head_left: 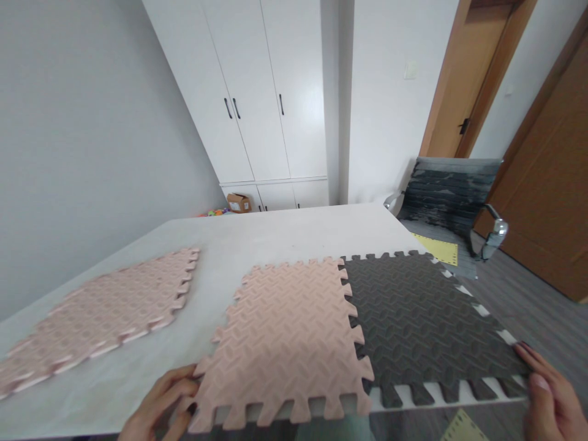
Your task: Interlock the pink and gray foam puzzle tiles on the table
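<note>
A pink foam mat tile (289,331) with toothed edges lies near the table's front edge. Against its right side lies a dark grey foam mat tile (427,318) of the same raised pattern, and their teeth meet along the seam. My left hand (163,401) grips the near left corner of the pink tile, fingers bent at its edge. At the near right corner of the grey tile, my right hand (551,392) pinches the edge between thumb and fingers. Farther left, apart from these two, rests another pink foam mat tile (110,306).
The white table (294,229) runs back toward a white cabinet (275,92). On the right stands a dark chair (450,190) with a yellow sheet (436,250) on its seat. Behind the table sits a cardboard box (239,203). A second yellow piece (463,427) shows below the front edge.
</note>
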A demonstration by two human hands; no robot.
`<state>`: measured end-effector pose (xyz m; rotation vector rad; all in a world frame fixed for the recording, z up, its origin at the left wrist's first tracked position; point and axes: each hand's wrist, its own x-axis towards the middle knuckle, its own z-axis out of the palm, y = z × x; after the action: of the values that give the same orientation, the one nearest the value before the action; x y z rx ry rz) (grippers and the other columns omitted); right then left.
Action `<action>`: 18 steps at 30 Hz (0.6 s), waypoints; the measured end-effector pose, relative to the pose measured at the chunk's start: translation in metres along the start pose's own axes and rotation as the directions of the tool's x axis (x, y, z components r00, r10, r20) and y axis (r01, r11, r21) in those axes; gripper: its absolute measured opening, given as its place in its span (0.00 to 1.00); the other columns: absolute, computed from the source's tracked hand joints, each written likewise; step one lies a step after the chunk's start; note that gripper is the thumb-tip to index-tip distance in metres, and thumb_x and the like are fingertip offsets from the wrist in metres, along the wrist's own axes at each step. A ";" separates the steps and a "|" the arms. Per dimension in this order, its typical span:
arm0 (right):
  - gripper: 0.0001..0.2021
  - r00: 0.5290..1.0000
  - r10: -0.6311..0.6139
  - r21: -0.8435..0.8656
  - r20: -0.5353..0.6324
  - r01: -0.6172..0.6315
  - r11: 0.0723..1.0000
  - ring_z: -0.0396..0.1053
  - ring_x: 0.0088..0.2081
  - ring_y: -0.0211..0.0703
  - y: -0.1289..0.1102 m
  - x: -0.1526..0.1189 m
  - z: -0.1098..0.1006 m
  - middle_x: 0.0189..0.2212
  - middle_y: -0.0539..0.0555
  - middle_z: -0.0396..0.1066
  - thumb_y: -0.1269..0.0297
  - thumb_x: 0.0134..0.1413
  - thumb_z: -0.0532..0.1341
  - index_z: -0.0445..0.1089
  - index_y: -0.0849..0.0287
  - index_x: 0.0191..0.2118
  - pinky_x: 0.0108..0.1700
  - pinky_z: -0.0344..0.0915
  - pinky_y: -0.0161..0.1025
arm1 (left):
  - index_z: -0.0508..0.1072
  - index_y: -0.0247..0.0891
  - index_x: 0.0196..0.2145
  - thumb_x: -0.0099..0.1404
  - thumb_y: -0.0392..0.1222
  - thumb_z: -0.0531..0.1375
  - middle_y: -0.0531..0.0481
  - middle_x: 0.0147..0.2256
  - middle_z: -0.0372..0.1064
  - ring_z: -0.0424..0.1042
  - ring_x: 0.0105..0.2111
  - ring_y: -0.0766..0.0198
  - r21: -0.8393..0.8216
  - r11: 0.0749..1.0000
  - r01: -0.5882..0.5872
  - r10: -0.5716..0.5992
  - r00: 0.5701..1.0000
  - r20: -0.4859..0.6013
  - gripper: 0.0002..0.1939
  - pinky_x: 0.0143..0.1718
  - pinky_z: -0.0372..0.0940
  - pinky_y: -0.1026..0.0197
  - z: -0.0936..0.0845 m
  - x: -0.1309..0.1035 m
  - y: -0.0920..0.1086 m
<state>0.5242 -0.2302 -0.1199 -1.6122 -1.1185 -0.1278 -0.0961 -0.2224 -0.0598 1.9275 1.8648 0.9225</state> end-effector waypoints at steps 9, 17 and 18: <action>0.22 0.999 -0.022 0.011 -0.030 0.022 1.000 0.61 0.57 0.57 -0.003 0.000 0.002 0.54 0.63 0.66 0.56 0.62 0.50 0.69 0.67 0.52 0.62 0.52 0.55 | 0.66 0.54 0.52 0.57 0.49 0.61 0.49 0.53 0.67 0.69 0.51 0.51 0.279 0.888 -0.366 0.406 0.909 -0.097 0.24 0.50 0.69 0.50 0.051 0.010 0.098; 0.22 0.998 -0.044 0.017 -0.038 0.044 0.999 0.61 0.57 0.57 -0.007 0.000 0.002 0.54 0.64 0.65 0.57 0.63 0.50 0.68 0.69 0.52 0.62 0.52 0.54 | 0.58 0.42 0.59 0.53 0.43 0.62 0.40 0.58 0.61 0.58 0.61 0.49 0.072 0.801 -0.595 0.558 0.784 0.270 0.36 0.61 0.55 0.39 0.143 0.016 0.199; 0.22 0.998 -0.045 0.018 -0.038 0.046 0.999 0.61 0.57 0.57 -0.007 0.000 0.002 0.54 0.64 0.65 0.57 0.63 0.50 0.68 0.69 0.52 0.62 0.52 0.54 | 0.58 0.42 0.59 0.53 0.43 0.62 0.40 0.58 0.61 0.57 0.61 0.48 0.067 0.811 -0.581 0.544 0.792 0.276 0.36 0.61 0.55 0.38 0.145 0.016 0.199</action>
<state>0.5182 -0.2288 -0.1155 -1.5619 -1.1250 -0.1759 0.1493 -0.1975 -0.0406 2.6306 1.2529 0.6526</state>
